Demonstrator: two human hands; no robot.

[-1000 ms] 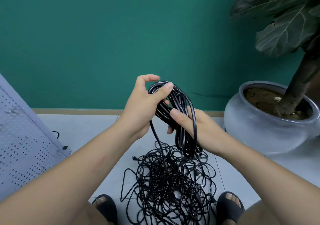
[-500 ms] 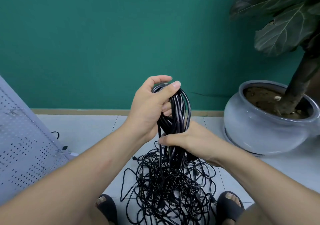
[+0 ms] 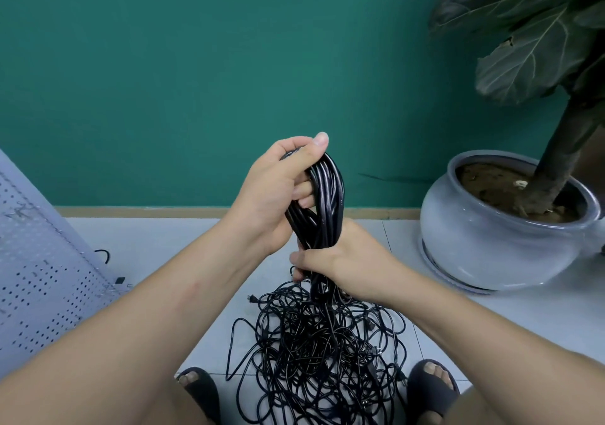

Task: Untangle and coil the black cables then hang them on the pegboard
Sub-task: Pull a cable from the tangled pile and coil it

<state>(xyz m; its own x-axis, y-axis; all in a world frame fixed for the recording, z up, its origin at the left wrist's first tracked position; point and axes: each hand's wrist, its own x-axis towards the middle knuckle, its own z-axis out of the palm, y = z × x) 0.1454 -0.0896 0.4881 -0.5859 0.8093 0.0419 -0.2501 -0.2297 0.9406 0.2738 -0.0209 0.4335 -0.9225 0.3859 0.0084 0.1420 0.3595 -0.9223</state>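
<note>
Coil (image 3: 328,192) squeezed narrower than before; left grip (image 3: 275,192) holds its top, right grip (image 3: 350,261) clamps its bottom.

Pot (image 3: 491,254): round, glazed, grey-blue, standing on floor (image 3: 163,238).
Soil (image 3: 484,182) inside pot; dark trunk (image 3: 563,143) rising, leaning right; large veined dark-green leaves (image 3: 523,61) above.
Wall (image 3: 163,64) behind pot: plain teal.
Baseboard (image 3: 147,212): light wood strip, left of pot.
Floor: pale tiles, thin grout lines.
Light: soft, even.
</note>
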